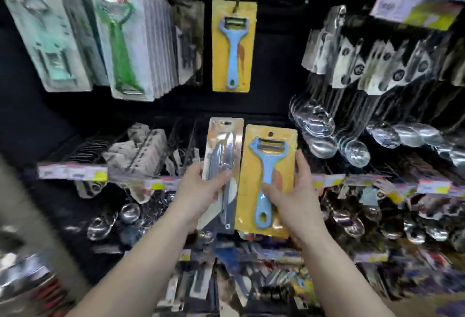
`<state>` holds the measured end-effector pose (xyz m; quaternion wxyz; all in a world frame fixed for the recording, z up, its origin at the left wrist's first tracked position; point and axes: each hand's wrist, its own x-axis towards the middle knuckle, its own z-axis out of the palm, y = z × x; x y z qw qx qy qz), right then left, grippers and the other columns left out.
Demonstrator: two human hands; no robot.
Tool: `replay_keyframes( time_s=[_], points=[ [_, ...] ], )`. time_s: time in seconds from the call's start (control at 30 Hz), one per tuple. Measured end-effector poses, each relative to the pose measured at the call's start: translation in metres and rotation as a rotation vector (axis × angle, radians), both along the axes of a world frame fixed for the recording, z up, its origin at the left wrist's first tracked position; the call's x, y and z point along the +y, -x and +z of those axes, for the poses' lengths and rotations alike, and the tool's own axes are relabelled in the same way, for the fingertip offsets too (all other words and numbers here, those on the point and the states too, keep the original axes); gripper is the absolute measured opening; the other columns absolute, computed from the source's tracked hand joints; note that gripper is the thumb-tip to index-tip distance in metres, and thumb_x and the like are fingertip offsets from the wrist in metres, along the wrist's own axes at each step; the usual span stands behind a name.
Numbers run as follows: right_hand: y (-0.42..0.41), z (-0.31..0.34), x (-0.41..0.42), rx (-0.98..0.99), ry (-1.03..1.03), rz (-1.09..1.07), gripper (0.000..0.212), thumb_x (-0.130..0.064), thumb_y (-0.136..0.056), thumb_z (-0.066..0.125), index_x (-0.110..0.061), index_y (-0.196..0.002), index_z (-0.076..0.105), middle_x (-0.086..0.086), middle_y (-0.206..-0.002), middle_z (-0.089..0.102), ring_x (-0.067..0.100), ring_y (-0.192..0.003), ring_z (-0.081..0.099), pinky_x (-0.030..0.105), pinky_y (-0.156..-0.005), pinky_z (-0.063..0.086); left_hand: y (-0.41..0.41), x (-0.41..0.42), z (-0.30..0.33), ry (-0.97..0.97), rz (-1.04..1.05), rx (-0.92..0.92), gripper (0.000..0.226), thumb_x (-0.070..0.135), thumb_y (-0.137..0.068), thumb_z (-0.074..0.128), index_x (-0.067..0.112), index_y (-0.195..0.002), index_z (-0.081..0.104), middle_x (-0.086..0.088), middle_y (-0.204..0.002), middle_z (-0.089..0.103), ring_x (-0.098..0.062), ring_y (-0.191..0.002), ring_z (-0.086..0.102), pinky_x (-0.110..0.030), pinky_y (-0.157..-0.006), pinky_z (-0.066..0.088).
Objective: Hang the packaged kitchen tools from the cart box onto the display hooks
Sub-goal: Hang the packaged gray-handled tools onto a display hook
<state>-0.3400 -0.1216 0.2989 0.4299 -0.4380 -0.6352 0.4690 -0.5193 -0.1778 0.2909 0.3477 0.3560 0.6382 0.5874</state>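
Note:
My right hand (292,191) grips a yellow card holding a blue peeler (266,165), thumb on its front, fingers along its right edge. Beside it, my left hand (201,188) holds a silver-carded metal tool pack (224,160), thumb across the front. Both packs are upright in front of the lower shelf rail. Above them, an identical yellow blue-peeler pack (234,45) hangs on a display hook (237,2) at the top centre. The cart box is not in view.
Green peeler packs (120,40) and pale carded tools (45,32) hang at the upper left. Rows of spoons and ladles (357,125) hang on the right. A rail with price labels (75,173) crosses the middle, with more packs below.

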Motion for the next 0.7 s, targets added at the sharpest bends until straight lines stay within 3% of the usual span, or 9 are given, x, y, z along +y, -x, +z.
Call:
replay_keyframes(
  time_s=[0.1,0.17,0.23,0.4,0.53,0.7],
  points=[
    [0.046,0.015,0.008,0.005,-0.058,0.024,0.093,-0.005,-0.087,0.072,-0.031,-0.156,0.015,-0.01,-0.15,0.042,-0.012,-0.103,0.054,-0.002,-0.071,0.044,0.046,0.003,0.021,-0.056,0.016,0.036,0.028,0.027,-0.092,0.071,0.009,-0.113,0.065,0.0,-0.092,0.073,-0.013,-0.075,0.065,-0.017,-0.058,0.049],
    [0.073,0.024,0.014,0.01,-0.09,0.01,0.097,-0.012,-0.085,0.075,-0.043,-0.154,0.015,-0.011,-0.144,0.051,0.004,-0.119,0.058,0.023,-0.092,0.055,0.073,0.005,0.034,-0.091,0.007,0.04,0.027,0.028,-0.092,0.071,0.013,-0.113,0.065,0.0,-0.097,0.076,-0.015,-0.082,0.071,-0.028,-0.071,0.056],
    [0.097,0.032,0.019,0.01,-0.133,-0.018,0.098,-0.018,-0.083,0.077,-0.048,-0.152,0.015,-0.012,-0.14,0.055,0.012,-0.123,0.058,0.044,-0.101,0.052,0.096,0.009,0.043,-0.123,0.018,0.052,0.023,0.028,-0.091,0.072,0.018,-0.111,0.065,0.0,-0.097,0.076,-0.014,-0.084,0.072,-0.033,-0.072,0.056],
    [0.135,0.051,0.024,0.076,-0.185,-0.035,0.096,-0.025,-0.079,0.078,-0.05,-0.15,0.018,-0.019,-0.143,0.05,0.004,-0.124,0.056,0.046,-0.101,0.052,0.141,0.02,0.06,-0.17,0.037,0.093,0.031,0.035,-0.088,0.075,0.019,-0.113,0.065,0.001,-0.098,0.075,-0.018,-0.089,0.073,-0.033,-0.072,0.055],
    [0.146,0.065,0.028,0.077,-0.234,-0.083,0.094,-0.019,-0.086,0.075,-0.05,-0.152,0.016,-0.013,-0.137,0.056,0.007,-0.116,0.062,0.043,-0.096,0.055,0.156,0.03,0.075,-0.188,0.011,0.063,0.055,0.042,-0.081,0.08,0.019,-0.127,0.06,0.0,-0.11,0.074,-0.022,-0.1,0.071,-0.045,-0.089,0.058],
    [0.14,0.082,0.033,0.066,-0.316,-0.094,0.086,-0.022,-0.087,0.074,-0.07,-0.134,0.021,-0.018,-0.134,0.057,0.002,-0.111,0.064,0.039,-0.092,0.057,0.152,0.042,0.088,-0.264,0.013,0.014,0.034,0.033,-0.084,0.077,0.025,-0.114,0.063,0.009,-0.091,0.077,-0.016,-0.091,0.074,-0.045,-0.087,0.059]
  ],
)
